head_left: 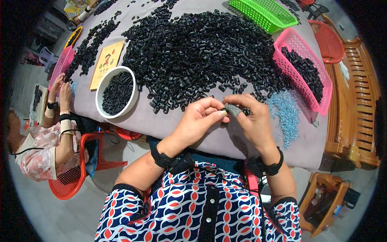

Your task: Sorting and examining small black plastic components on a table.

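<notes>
My left hand [196, 121] pinches a small black plastic part [224, 123] between thumb and fingers, just over the table's near side. Close against it, my right hand [256, 117] is closed with thumb and forefinger bent toward the same spot. A grey wrap [233, 109] covers a digit of the right hand. Another bit of black plastic [246, 111] shows among the right fingers; its shape is mostly hidden. Beyond both hands spreads a big heap of small black ring-like parts [193, 52]. Small clear bluish pieces [285, 117] lie piled to the right of my right hand.
A white bowl [133, 101] of thin black pieces stands left, beside a yellow booklet [95, 76]. Right are a pink basket [325, 103] of black parts and a green basket [278, 25]. A co-worker's hands [64, 94] work at the left edge, near a red chair [82, 173].
</notes>
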`<state>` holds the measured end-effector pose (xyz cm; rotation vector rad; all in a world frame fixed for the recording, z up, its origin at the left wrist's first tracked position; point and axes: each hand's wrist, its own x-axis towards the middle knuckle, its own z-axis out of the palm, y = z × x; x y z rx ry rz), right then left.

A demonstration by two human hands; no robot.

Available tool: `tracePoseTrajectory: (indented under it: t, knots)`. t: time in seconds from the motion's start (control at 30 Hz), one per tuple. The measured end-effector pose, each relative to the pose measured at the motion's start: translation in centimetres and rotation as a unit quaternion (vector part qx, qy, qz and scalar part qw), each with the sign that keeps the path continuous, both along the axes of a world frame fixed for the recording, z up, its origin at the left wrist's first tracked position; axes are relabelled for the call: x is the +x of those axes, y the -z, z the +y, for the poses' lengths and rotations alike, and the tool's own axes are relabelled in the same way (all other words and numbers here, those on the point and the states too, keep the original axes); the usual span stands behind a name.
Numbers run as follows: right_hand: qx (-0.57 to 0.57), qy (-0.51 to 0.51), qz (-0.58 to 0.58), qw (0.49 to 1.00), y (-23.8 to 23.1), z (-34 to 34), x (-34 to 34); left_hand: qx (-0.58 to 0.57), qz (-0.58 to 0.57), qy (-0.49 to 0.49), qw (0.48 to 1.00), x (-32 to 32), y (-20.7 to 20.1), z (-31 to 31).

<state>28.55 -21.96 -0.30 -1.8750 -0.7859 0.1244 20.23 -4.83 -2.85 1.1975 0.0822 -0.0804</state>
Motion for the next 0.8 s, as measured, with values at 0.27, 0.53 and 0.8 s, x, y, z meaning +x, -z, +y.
tracePoseTrajectory:
  t: [0.27, 0.53, 0.8]
  knots:
    - [0.051, 0.042, 0.100, 0.993, 1.2, 0.1, -0.6, -0.023, 0.038, 0.010, 0.999, 0.0, -0.4, 0.1]
    - [0.010, -0.011, -0.006, 1.000, 1.1, 0.5, -1.5, -0.106, 0.056, -0.025, 0.992, -0.3, 1.1, 0.6]
    - [0.053, -0.006, 0.081, 0.995, 0.9, -0.7, -0.7, -0.056, 0.048, 0.008, 0.997, -0.1, 0.3, 0.3]
